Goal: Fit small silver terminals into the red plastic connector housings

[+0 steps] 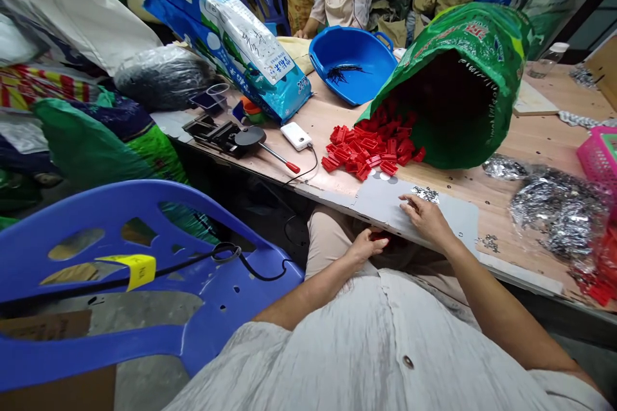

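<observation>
My left hand [367, 245] sits below the table edge over my lap, fingers curled round a small red plastic piece. My right hand [427, 217] rests on a grey mat [380, 200] at the table's front, fingertips pinched at a small heap of shiny metal bits [425, 193]; whether anything is between them I cannot see. Just beyond lies a pile of red plastic clips [371, 149] spilling from a tipped green sack [457, 83].
A blue basin [354, 64] with dark pieces stands at the back, and a person sits behind it. A white power bank [295, 135], a red-handled tool [270, 148], a blue-white sack [226, 26], silvery foil bags [559, 209], a pink basket [600, 157]. A blue plastic chair [130, 270] stands at my left.
</observation>
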A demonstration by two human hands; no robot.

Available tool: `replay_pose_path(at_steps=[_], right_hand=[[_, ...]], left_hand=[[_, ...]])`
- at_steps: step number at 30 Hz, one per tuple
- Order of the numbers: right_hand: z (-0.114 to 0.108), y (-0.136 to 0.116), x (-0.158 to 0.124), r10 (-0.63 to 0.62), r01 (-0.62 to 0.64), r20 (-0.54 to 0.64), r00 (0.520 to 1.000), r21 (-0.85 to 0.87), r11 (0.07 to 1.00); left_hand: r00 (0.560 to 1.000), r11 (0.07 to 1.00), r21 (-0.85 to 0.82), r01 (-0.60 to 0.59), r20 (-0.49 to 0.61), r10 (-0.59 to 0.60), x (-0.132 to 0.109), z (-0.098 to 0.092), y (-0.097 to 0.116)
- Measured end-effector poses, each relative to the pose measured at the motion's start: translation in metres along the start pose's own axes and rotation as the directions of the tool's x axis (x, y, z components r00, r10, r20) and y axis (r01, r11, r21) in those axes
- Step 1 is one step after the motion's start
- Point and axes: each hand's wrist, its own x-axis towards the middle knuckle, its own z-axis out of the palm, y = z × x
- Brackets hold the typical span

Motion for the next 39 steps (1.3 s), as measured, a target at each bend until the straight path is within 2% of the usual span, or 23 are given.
replay_pose_path(at_steps=[4,9,13,17,19,21,24,26,28,30,32,34,39], right_hand=[[0.010,0.007,0.039,-0.058,0.050,-0.048,0.997,-0.152,0.987],[0.019,0.004,0.075,-0.010,-0.014,-0.082,0.997,-0.293,0.956],[0.021,-0.001,0.092,0.048,-0.072,-0.080,0.996,-0.329,0.942],[0.018,-0.003,0.094,0.051,-0.083,-0.107,0.993,-0.318,0.945],[0.015,-0.004,0.086,0.012,-0.048,-0.131,0.991,-0.275,0.960],[0.011,-0.008,0.072,-0.038,0.011,-0.158,0.987,-0.168,0.986],[0.006,-0.014,0.041,-0.023,0.031,-0.152,0.988,0.050,0.998],[0.004,-0.019,0.018,0.009,0.010,-0.109,0.994,0.172,0.985],[0.002,-0.023,-0.004,-0.010,0.025,-0.059,0.998,0.262,0.965],[0.000,-0.025,-0.023,-0.073,0.074,-0.015,0.997,0.301,0.951],[-0.002,-0.025,-0.040,-0.136,0.125,0.017,0.991,0.293,0.948],[-0.004,-0.024,-0.054,-0.158,0.140,0.043,0.986,0.277,0.951],[-0.013,-0.010,-0.084,-0.050,0.018,0.093,0.994,0.320,0.947]], left_hand=[[0.994,0.994,-0.020,-0.103,-0.026,0.103,0.007,-0.010,-0.004],[1.000,0.997,0.077,0.007,0.017,-0.008,0.002,-0.017,0.000],[0.993,0.986,0.167,0.008,0.112,-0.027,-0.006,-0.016,0.005],[0.964,0.987,0.153,-0.045,0.265,0.003,-0.016,-0.009,0.016],[0.949,0.992,0.101,-0.079,0.311,0.044,-0.020,-0.003,0.024],[0.942,0.987,0.046,-0.154,0.307,0.133,-0.024,0.002,0.033],[0.926,0.942,0.030,-0.334,0.199,0.321,-0.026,0.010,0.046],[0.916,0.921,0.022,-0.390,0.113,0.385,-0.027,0.015,0.054],[0.937,0.942,-0.039,-0.334,0.094,0.336,-0.027,0.020,0.060],[0.960,0.972,-0.105,-0.212,0.161,0.227,-0.027,0.023,0.062],[0.963,0.985,-0.115,-0.131,0.223,0.154,-0.027,0.027,0.060],[0.961,0.990,-0.091,-0.106,0.246,0.125,-0.028,0.030,0.055],[0.954,0.996,-0.084,-0.043,0.292,0.066,-0.032,0.034,0.042]])
